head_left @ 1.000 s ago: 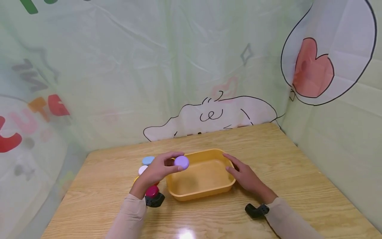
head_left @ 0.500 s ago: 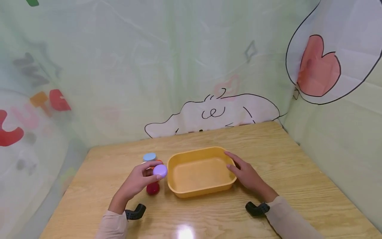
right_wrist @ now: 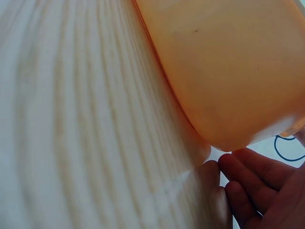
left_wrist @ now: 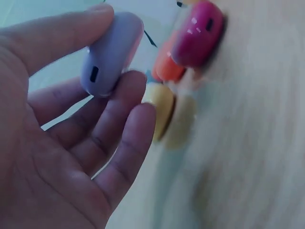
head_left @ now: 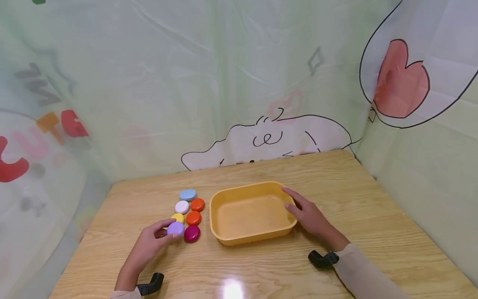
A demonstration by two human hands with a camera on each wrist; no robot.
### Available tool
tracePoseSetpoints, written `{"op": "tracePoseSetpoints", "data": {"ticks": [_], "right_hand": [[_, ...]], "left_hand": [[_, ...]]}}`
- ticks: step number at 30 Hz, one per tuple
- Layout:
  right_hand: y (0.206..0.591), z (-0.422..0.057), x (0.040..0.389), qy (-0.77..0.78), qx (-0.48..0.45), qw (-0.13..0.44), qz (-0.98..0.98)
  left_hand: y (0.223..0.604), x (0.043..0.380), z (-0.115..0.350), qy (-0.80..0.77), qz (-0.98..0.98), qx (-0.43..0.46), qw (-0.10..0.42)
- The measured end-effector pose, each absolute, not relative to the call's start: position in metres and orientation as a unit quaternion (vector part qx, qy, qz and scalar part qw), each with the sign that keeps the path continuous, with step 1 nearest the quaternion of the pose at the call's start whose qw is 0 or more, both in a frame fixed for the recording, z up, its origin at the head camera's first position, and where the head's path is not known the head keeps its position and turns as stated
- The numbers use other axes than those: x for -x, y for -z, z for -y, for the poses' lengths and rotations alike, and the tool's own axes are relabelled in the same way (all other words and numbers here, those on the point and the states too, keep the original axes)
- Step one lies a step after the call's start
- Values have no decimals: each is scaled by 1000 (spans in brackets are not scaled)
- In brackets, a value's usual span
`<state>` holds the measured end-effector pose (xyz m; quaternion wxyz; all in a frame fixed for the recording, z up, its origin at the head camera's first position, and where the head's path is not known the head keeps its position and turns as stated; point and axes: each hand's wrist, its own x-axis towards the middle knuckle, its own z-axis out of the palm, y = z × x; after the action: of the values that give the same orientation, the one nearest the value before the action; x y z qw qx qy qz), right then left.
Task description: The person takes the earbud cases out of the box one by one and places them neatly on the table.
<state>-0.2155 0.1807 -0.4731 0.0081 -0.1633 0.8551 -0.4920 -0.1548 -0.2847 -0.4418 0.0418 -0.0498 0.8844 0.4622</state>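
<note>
In the head view my left hand [head_left: 147,245] pinches a rounded light purple case [head_left: 176,229] between thumb and fingers, close over the near end of a group of similar cases. A small dark slot shows in the purple case's side in the left wrist view. Beside it lie a magenta case [head_left: 192,234] and a yellow case [head_left: 178,218], the yellow one partly covered. My right hand [head_left: 311,216] holds the right side of an orange-yellow plastic tray [head_left: 254,240], thumb over the rim and other fingers outside the wall. Nothing lies in the tray.
Two orange-red cases [head_left: 193,218], a white case [head_left: 182,207] and a light blue case [head_left: 188,195] lie left of the tray on the wooden table [head_left: 269,270]. A printed cloth [head_left: 149,104] hangs behind and along the sides.
My left hand has carried the purple case from over the tray's left side leftward and toward me, uncovering the other cases. The right hand stays at the tray.
</note>
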Motion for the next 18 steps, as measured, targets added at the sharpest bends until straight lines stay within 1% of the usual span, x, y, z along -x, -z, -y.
{"op": "tracePoseSetpoints", "data": {"ticks": [9,18], "right_hand": [[475,-182,215,492,159,6,-856],[476,-181,214,494,160,9,-855]], "left_hand": [[460,155,288,-419,-906,50,32],[465,151,287,-386,-921,52,22]]}}
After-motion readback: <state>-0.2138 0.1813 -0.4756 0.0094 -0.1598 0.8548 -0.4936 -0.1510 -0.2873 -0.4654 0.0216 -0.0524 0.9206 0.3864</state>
